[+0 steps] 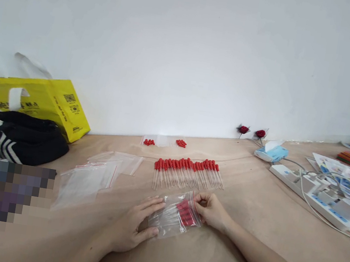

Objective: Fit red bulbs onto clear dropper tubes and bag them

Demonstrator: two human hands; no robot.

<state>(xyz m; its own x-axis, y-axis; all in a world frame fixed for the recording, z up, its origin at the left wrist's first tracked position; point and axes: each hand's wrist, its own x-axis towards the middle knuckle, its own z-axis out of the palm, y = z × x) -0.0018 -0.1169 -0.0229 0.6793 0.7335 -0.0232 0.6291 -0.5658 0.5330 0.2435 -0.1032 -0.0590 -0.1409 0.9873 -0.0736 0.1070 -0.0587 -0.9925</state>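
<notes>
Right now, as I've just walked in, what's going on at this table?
A person has both hands on a clear plastic bag holding red-ended droppers. The right hand pinches its red-striped edge, while the left hand rests spread at the other end. Whether the bag is sealed, I can't tell. A row of similar droppers lies just beyond, with flat bags off to the left.

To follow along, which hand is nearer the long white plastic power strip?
Right. The right hand is left of the power strip, pinching the clear plastic bag; the left hand touches that bag farther left.
</notes>
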